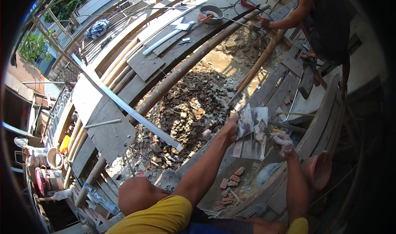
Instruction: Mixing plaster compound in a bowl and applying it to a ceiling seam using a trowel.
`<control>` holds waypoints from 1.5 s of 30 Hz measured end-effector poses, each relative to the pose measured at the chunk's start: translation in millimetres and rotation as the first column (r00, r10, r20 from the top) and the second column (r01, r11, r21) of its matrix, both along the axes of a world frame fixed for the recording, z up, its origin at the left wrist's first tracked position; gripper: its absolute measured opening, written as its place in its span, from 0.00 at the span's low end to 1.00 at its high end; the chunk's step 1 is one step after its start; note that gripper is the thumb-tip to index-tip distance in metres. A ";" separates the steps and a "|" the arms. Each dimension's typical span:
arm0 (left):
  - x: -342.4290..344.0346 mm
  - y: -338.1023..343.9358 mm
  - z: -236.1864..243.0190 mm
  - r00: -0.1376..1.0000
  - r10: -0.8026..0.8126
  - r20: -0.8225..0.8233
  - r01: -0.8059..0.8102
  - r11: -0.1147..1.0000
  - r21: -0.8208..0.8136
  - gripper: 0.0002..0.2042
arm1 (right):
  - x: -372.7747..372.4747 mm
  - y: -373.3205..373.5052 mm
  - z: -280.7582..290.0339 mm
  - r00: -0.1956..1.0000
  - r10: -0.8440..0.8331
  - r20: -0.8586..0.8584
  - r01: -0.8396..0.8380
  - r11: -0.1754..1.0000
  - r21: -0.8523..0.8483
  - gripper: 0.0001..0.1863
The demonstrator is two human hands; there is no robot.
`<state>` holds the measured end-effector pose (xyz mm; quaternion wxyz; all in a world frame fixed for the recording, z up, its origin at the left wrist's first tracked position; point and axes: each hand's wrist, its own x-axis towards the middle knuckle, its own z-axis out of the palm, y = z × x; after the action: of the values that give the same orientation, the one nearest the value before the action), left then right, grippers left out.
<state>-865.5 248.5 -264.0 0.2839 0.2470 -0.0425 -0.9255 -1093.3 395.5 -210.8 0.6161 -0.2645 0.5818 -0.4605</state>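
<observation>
My left hand [232, 123] is closed on the left edge of a pale, flat square panel [244, 126], which looks like a tile smeared with grey-white paste. It is held tilted in front of me. My right hand [283, 144], coated in whitish paste, is closed just right of the panel. A trowel [260, 131] loaded with paste seems to run from it onto the panel; its handle is hidden in my fist. Another pale sheet lies behind or under the panel, and I cannot tell where one ends.
Broken red bricks [232, 180] lie below my hands, near a round translucent basin [268, 174]. An orange bucket [317, 170] stands at right. Rubble [185, 106] lies below the planks. A metal bar [128, 106] crosses at left. Another person [326, 28] works at upper right.
</observation>
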 end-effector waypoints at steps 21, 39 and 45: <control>17.6 -31.3 44.5 0.965 0.262 0.018 -0.261 0.964 -0.053 0.23 | 20.6 9.3 -88.6 0.884 0.024 -0.468 0.142 0.939 0.315 0.13; 16.0 -30.4 39.1 0.967 0.253 -0.020 -0.253 0.967 0.013 0.21 | 9.5 14.2 -145.2 0.987 -0.121 -0.105 0.159 0.830 0.534 0.18; 20.2 -28.9 37.8 0.966 0.258 0.026 -0.259 0.966 0.009 0.22 | 29.8 18.5 -121.6 0.838 0.125 -0.531 0.055 0.949 0.311 0.16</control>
<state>-845.3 219.6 -226.2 0.4001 0.2637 -0.0078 -0.8777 -1063.5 413.9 -332.4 0.4677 -0.2939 0.7932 -0.2563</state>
